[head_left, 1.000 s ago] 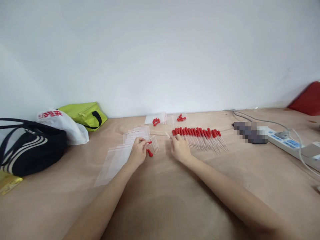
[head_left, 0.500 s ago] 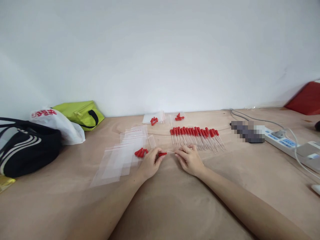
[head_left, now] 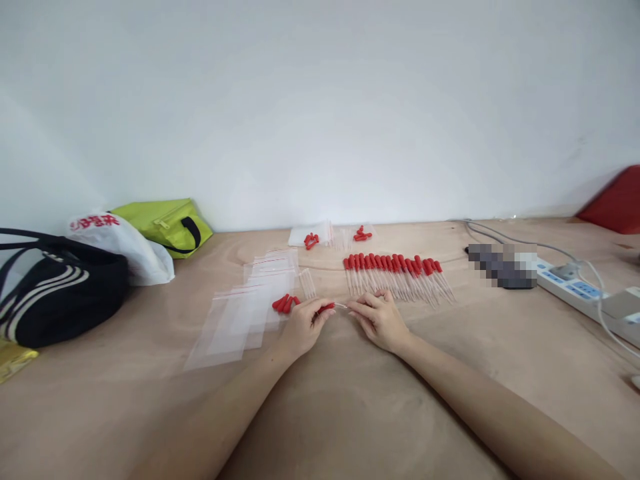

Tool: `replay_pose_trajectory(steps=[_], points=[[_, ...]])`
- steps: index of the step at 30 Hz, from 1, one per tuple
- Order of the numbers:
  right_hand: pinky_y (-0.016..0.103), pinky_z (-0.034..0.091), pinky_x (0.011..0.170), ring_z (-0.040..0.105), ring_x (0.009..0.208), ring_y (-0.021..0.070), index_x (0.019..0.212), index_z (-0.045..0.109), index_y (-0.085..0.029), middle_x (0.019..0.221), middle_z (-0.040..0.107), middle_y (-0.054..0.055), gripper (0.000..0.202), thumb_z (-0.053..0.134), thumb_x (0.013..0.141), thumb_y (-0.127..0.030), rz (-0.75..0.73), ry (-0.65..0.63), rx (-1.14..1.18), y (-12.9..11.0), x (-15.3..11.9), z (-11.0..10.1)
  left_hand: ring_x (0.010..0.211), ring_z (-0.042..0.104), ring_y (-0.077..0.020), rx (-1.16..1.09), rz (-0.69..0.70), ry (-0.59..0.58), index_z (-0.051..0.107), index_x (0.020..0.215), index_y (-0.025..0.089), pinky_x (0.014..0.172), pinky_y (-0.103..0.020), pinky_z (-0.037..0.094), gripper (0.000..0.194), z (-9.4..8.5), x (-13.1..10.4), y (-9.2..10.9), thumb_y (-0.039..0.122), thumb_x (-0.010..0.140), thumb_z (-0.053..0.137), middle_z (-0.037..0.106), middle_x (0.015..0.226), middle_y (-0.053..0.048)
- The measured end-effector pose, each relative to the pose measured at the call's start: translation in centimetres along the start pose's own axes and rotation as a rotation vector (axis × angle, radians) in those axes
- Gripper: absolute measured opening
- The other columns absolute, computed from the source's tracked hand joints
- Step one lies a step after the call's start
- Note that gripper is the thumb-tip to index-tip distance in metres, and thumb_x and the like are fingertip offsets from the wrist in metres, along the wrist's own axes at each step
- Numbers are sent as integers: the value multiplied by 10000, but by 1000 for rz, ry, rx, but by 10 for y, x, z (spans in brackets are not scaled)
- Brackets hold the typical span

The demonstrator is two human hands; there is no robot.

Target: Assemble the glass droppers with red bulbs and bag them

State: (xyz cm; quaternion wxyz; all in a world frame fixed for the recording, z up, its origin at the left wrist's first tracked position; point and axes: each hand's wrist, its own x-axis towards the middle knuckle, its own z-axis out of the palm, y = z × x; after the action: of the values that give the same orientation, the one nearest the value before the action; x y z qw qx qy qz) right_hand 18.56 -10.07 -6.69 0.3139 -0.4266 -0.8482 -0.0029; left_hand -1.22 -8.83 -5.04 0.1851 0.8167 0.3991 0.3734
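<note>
Between the fingertips of my left hand (head_left: 301,328) is a red rubber dropper bulb (head_left: 327,307). My right hand (head_left: 383,323) pinches a thin clear glass tube (head_left: 341,305), whose end meets the bulb's mouth; how deep it sits inside I cannot tell. Several loose red bulbs (head_left: 286,304) lie just left of my left hand. Behind that hand are a few bare tubes (head_left: 307,283). A row of assembled droppers (head_left: 390,264), red bulbs pointing away from me, stretches beyond my right hand.
Clear zip bags (head_left: 257,303) overlap on the left. More bulbs (head_left: 311,241) and bags lie near the wall. A black bag (head_left: 65,293), a white plastic bag (head_left: 135,250) and a green bag (head_left: 165,223) stand far left. A power strip (head_left: 575,287) with cables lies right.
My hands have come slightly closer together, and less of the tube shows between them. The whole view has shifted a little.
</note>
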Motion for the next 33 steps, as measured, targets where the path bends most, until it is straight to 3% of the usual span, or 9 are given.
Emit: replay_pose_trajectory(steps=[10,19,27,33], points=[[312,218,746,533,781,127,1021,613,-250,881,627,41,270,395,867,-209,-44,-116,69,5,5,-4,710,580,-140,-4,138,-99,614,829,161,648,-249,452,197,-5,-2,-4,241,855,436,630,767,-48],[305,179,660,467,660,114,863,636,-207,766,599,23,217,429,811,-167,-82,-123,-158,-1,7,-5,731,576,-153,291,247,-188,604,828,180,779,-327,354,233,-7,-1,-7,246,878,386,661,792,-36],[288,187,656,495,698,123,818,615,-182,732,593,21,217,399,840,-188,-50,-94,-9,-10,6,-1,694,571,-138,391,256,-161,589,813,193,947,-412,213,179,-10,-3,2,231,849,418,662,767,-8],[286,198,667,498,677,123,803,611,-176,722,594,21,245,372,857,-189,-33,-95,39,-15,8,0,704,573,-135,415,293,-164,594,815,190,957,-418,208,192,-8,-4,3,230,854,410,651,762,-9]])
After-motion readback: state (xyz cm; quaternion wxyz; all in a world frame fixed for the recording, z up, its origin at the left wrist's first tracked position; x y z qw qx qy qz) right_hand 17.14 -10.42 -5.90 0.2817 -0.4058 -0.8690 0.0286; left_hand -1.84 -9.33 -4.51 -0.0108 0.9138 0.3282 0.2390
